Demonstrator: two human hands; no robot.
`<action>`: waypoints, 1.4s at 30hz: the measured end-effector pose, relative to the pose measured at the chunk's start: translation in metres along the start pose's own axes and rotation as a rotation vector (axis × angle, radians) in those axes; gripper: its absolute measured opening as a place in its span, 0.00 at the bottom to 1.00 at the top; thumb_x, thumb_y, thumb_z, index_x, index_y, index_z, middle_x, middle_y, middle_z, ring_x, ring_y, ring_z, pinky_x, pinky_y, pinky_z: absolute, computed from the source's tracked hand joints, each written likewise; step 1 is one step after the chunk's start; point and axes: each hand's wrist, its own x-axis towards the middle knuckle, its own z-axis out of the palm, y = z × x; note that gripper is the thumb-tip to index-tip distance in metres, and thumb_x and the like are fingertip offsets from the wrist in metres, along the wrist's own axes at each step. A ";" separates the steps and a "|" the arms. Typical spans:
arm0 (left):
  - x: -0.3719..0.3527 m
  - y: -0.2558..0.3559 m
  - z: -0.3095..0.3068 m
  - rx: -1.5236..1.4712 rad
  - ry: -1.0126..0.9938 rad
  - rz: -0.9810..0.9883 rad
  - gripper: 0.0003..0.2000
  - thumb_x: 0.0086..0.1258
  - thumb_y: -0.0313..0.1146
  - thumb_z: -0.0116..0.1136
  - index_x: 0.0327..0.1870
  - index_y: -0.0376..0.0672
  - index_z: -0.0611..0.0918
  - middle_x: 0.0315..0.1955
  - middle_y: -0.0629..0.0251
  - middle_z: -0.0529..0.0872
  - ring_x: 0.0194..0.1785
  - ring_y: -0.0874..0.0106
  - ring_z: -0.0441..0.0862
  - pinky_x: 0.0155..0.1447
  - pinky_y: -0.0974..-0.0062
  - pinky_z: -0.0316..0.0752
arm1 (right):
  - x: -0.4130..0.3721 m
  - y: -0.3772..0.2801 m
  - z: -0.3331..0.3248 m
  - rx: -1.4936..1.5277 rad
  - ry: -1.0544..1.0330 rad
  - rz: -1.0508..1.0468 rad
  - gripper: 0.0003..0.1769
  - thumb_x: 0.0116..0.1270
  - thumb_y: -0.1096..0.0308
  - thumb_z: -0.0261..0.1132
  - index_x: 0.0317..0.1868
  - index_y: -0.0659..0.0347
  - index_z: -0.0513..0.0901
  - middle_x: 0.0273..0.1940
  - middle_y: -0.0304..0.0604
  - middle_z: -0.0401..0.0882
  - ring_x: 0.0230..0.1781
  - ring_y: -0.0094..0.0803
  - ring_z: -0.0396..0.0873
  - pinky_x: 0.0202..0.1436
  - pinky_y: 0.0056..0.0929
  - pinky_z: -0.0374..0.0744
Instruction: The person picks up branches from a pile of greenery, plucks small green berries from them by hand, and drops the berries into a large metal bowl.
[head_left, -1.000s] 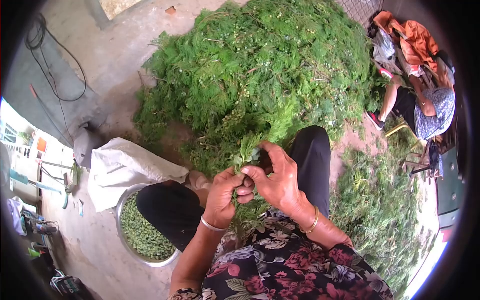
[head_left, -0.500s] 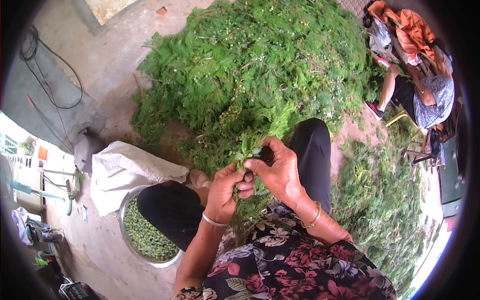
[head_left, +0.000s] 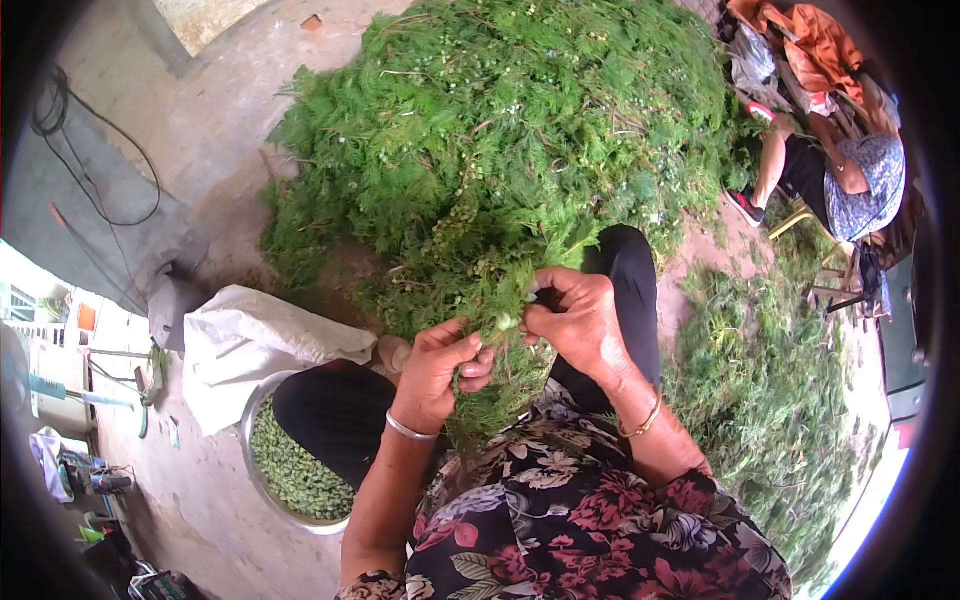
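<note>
Both hands work on a feathery green sprig (head_left: 512, 297) over my lap. My left hand (head_left: 438, 372), a silver bangle at its wrist, is closed with thumb and fingers pinched at the sprig's left side. My right hand (head_left: 583, 322), with a gold-coloured bangle, is closed too, its thumb and forefinger pinching the sprig's right side. A small pale green seed cone (head_left: 505, 322) shows between the fingertips. Beyond the hands rises a big heap of cut green branches (head_left: 520, 130). A metal basin (head_left: 249, 440) with many small green cones stands by my left knee.
A white sack (head_left: 250, 345) lies beside the basin. Loose greenery (head_left: 750, 400) covers the ground on the right. Another person (head_left: 865, 185) sits at the upper right near an orange cloth (head_left: 820, 50). A black cable (head_left: 140, 210) lies at the left.
My hands have drawn apart, the left moving left and the right slightly right. The pale green cone now shows between them. The view has shifted a little.
</note>
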 end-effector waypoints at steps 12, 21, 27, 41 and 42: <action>0.010 0.004 -0.042 -0.300 -0.037 0.056 0.07 0.66 0.28 0.53 0.42 0.39 0.74 0.28 0.59 0.75 0.22 0.80 0.65 0.21 0.84 0.58 | -0.006 -0.014 -0.055 0.781 -0.021 0.377 0.07 0.66 0.70 0.60 0.32 0.64 0.74 0.23 0.41 0.73 0.16 0.22 0.66 0.14 0.18 0.59; 0.010 0.005 -0.016 -0.256 -0.084 0.061 0.10 0.65 0.25 0.52 0.46 0.37 0.74 0.28 0.57 0.76 0.23 0.79 0.67 0.22 0.84 0.60 | -0.016 -0.002 0.005 0.347 -0.104 0.210 0.09 0.66 0.74 0.62 0.45 0.68 0.80 0.23 0.35 0.76 0.18 0.15 0.68 0.17 0.14 0.63; 0.005 0.007 0.018 0.093 0.082 0.142 0.06 0.67 0.26 0.52 0.39 0.33 0.77 0.27 0.61 0.78 0.22 0.79 0.68 0.23 0.83 0.59 | -0.010 -0.003 0.019 0.395 -0.126 0.255 0.09 0.67 0.70 0.63 0.42 0.68 0.82 0.23 0.34 0.78 0.19 0.14 0.69 0.20 0.13 0.67; -0.002 0.005 0.033 0.315 0.245 0.353 0.06 0.65 0.21 0.55 0.29 0.40 0.72 0.20 0.66 0.76 0.19 0.81 0.68 0.19 0.83 0.59 | 0.015 -0.001 -0.051 0.672 0.468 0.006 0.11 0.68 0.68 0.60 0.28 0.64 0.77 0.21 0.37 0.75 0.15 0.17 0.67 0.15 0.15 0.61; -0.002 0.006 0.030 0.308 0.260 0.357 0.07 0.65 0.20 0.54 0.28 0.40 0.71 0.20 0.65 0.76 0.19 0.81 0.69 0.19 0.82 0.60 | 0.015 -0.007 -0.059 0.704 0.417 0.007 0.07 0.66 0.70 0.60 0.33 0.65 0.78 0.24 0.41 0.77 0.16 0.18 0.69 0.14 0.15 0.60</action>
